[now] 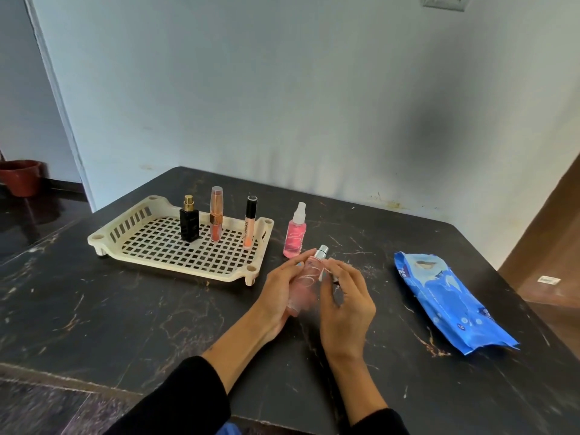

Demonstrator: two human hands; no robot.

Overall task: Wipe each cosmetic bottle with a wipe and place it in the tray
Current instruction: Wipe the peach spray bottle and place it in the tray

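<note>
Hands: left (282, 288) grips tilted pink spray bottle (306, 279); right (345, 306) pinches its top; tray (175, 262) nearby.

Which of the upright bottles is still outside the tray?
The pink spray bottle with the clear cap, standing on the table just right of the tray. The other three upright bottles stand inside the tray.

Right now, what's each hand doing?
Left hand: holds the pale pink bottle.
Right hand: fingers at the same bottle; a grip cannot be told.

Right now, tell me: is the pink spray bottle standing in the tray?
No, the pink spray bottle stands on the table, right of the tray.
</note>
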